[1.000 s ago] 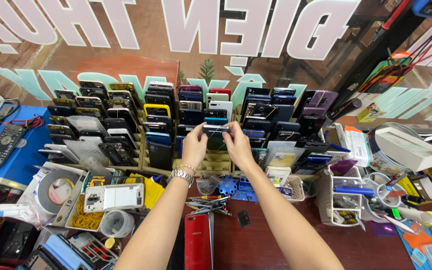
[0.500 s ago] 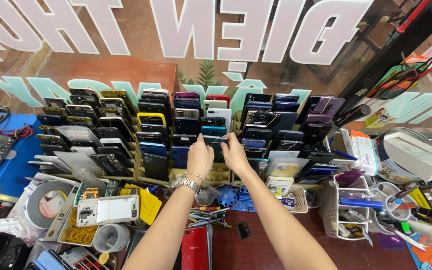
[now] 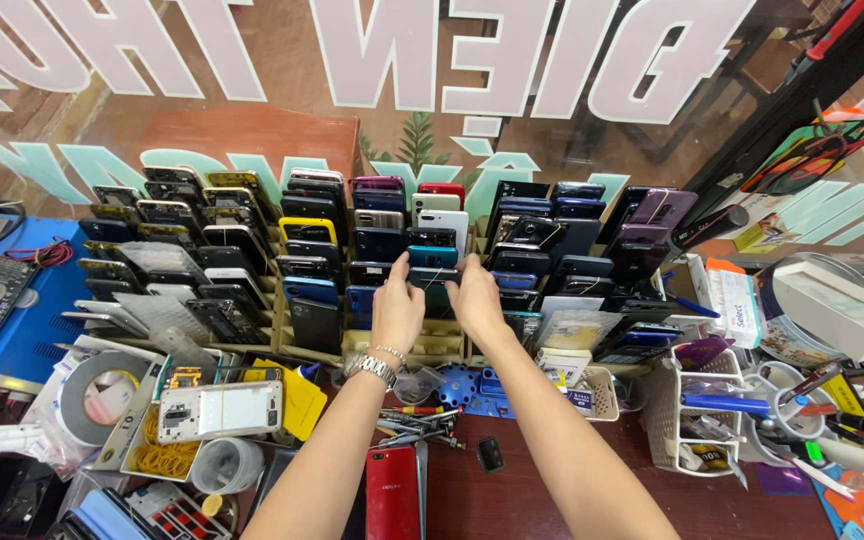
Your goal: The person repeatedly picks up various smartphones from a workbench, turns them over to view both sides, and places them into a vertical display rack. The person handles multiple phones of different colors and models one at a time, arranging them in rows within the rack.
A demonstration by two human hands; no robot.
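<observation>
Hands at a wooden rack (image 3: 422, 345) crowded with upright phones, reaching into its middle columns. Left hand (image 3: 397, 305) raised with back toward the camera, fingers curled forward onto the left edge of a dark teal phone (image 3: 434, 285); silver bracelet (image 3: 372, 366) on that wrist. Right hand (image 3: 474, 298) mirrored just beside, fingers hooked over the same phone's right edge, thumb low. Both closed lightly on the phone from either side, neither spread flat; fingertips hidden behind the knuckles, so exact grip hard to tell.

Phone itself: slim slab, dark teal-grey back, standing in the rack's lower central slot, mostly covered by the two hands, only a strip between them showing. Directly above, a brighter teal phone (image 3: 433, 256), then a white one (image 3: 443, 222). Neighbours left and right in black, blue, yellow, purple and red, several with cracked glass.

Below the rack, cluttered bench: white phone back with open frame (image 3: 220, 409) lying in a tray, grey tape roll (image 3: 102, 397), red phone (image 3: 392, 492) flat between the forearms, loose screwdrivers (image 3: 417, 428), blue plastic jig (image 3: 464, 385), white mesh basket (image 3: 692, 420) holding tools at right. Glass window with reversed lettering behind everything.
</observation>
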